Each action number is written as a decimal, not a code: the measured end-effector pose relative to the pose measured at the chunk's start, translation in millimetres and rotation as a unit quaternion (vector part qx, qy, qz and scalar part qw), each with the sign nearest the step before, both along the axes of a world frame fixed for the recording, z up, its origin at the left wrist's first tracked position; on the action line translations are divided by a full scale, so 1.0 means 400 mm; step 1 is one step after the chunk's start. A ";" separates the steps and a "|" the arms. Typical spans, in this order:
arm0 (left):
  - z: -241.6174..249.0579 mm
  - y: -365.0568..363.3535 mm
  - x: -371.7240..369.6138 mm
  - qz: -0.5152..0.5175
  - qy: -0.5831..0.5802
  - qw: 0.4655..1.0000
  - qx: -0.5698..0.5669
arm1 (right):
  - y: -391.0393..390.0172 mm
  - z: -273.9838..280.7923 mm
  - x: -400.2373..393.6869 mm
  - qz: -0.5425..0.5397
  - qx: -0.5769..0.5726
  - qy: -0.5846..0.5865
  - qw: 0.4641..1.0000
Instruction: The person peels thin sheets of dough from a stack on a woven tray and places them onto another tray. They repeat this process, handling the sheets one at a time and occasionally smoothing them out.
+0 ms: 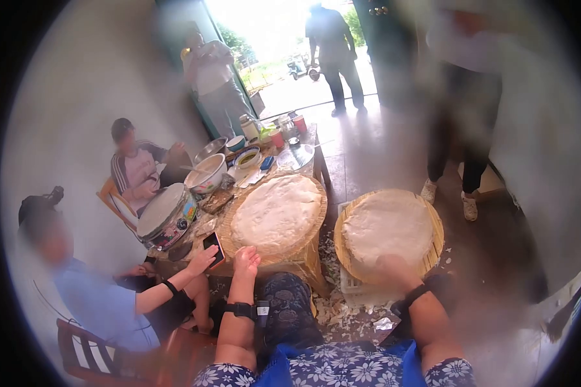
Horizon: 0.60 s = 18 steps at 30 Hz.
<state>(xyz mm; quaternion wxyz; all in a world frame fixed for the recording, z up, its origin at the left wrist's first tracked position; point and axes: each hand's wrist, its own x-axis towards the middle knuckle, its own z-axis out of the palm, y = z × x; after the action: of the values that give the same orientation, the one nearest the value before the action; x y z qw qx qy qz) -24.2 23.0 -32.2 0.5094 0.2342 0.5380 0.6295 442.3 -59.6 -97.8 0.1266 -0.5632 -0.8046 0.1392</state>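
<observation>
A wide sheet of pale dough (279,216) covers most of a round woven tray (321,222) on the table. By that tray's near edge is my left hand (246,259), its fingers curled in and dusted white; whatever they may hold is hidden. Lower down on the right, a second round woven tray (436,238) bears another flat round of dough (388,226). My right hand (397,272) is over its near rim, smeared by motion, so its fingers cannot be made out.
Bowls, including a large white one (206,174), a drum-shaped container (166,216) and red cups (276,137) crowd the table. At left, a seated person's hand (203,258) is by a phone (214,248). Pale scraps (332,313) litter the floor. Other people sit or stand around.
</observation>
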 end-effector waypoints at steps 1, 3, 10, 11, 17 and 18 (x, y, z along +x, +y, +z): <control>0.008 -0.001 0.010 0.002 0.006 1.000 -0.011 | -0.017 0.054 -0.012 -0.065 -0.050 0.052 0.995; 0.019 -0.012 0.028 0.002 0.018 1.000 -0.011 | -0.014 0.042 -0.006 -0.056 -0.031 0.072 0.995; 0.025 -0.025 0.023 -0.021 0.061 0.998 -0.024 | -0.017 0.044 -0.003 -0.054 -0.028 0.085 0.994; 0.032 -0.029 0.027 -0.022 0.067 0.997 -0.023 | -0.015 0.039 -0.003 -0.052 -0.018 0.083 0.995; -0.006 0.011 -0.019 -0.041 0.020 0.999 -0.011 | -0.010 0.031 -0.006 -0.053 -0.014 0.082 0.995; 0.005 0.005 -0.015 -0.039 0.011 0.999 -0.010 | -0.008 0.032 -0.006 -0.054 -0.021 0.080 0.995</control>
<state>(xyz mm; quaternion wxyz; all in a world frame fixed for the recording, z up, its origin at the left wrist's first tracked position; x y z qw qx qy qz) -30.0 24.9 -30.3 0.5298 0.2572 0.5402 0.6011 439.7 -62.9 -85.0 0.1863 -0.5956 -0.7571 0.1933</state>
